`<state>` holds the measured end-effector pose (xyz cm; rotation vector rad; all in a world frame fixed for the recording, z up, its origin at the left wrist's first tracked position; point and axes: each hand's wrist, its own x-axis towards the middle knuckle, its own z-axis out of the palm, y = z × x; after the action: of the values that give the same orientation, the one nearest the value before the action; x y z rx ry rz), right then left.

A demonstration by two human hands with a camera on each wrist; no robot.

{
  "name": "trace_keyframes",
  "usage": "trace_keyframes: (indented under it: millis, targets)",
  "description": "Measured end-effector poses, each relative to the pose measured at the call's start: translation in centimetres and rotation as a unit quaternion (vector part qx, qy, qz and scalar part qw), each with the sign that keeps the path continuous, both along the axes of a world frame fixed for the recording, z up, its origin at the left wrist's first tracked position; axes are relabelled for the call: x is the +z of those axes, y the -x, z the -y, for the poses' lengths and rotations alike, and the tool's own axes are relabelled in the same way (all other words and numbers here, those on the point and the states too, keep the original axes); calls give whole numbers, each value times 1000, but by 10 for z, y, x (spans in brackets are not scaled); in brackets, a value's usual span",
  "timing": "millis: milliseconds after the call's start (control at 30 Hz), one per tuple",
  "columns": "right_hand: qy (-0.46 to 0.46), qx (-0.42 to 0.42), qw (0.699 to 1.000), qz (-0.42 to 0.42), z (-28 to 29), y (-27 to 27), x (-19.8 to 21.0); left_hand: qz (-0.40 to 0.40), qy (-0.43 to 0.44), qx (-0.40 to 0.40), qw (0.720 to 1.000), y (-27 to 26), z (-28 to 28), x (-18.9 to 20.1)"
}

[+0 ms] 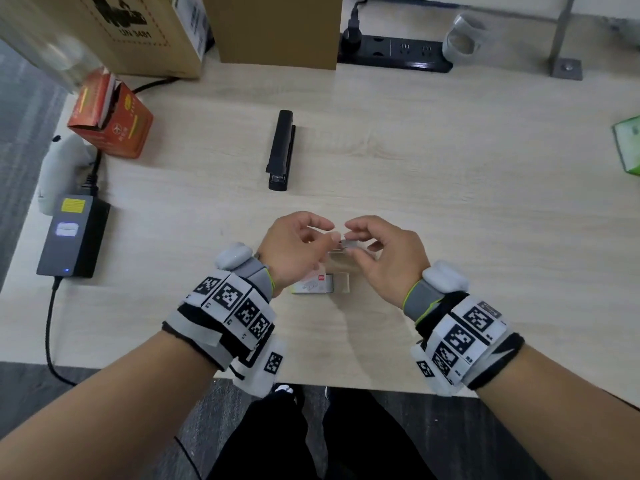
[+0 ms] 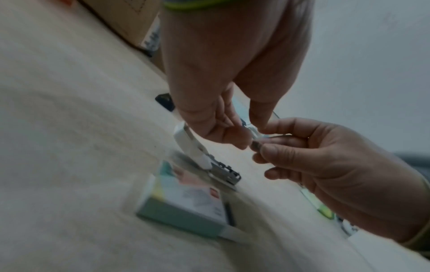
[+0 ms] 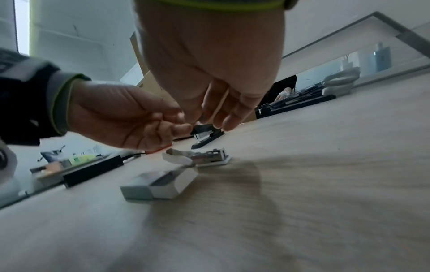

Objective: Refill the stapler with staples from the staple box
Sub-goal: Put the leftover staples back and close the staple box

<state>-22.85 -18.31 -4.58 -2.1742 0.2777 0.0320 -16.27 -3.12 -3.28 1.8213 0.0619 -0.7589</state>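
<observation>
Two bare hands are meeting just above a pale wooden desk [image 1: 450, 188], each wrist wearing a band of black-and-white square markers. Nearest the person, the staple box [image 1: 317, 284] is lying flat on the desk below the hands, its sleeve open at one end, and the left wrist is partly covering it from above. Just beyond it an inner tray [image 3: 209, 156] of staples is sitting on the desk. The right hand [image 1: 384, 258] is pinching a short silver strip of staples [image 1: 347, 242] between thumb and forefinger, with the other fingers curled loosely. The left hand [image 1: 294, 247] is touching fingertips to the strip's end; its fingers are bent, but whether they are gripping the strip is unclear. Farther off, nothing is lying between the hands and the black stapler [image 1: 282, 150], which is resting closed and untouched. A black power adapter [image 1: 72, 237] and an orange carton [image 1: 110, 123] are sitting to the left. At the back, cardboard boxes [image 1: 277, 29] and a power strip [image 1: 394, 51] are lining the far edge.
</observation>
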Motion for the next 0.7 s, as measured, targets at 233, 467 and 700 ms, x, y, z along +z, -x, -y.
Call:
trace_keyframes:
  millis: [233, 467, 700]
  targets:
    - [67, 41, 997, -27, 5, -9, -25, 208, -177, -109, 956, -15, -27, -13]
    - [67, 43, 996, -31, 5, -12, -34, 191, -217, -217, 932, -20, -28, -27]
    - [57, 37, 996, -58, 2, -17, -32, 194, -207, -219, 934, -22, -26, -30]
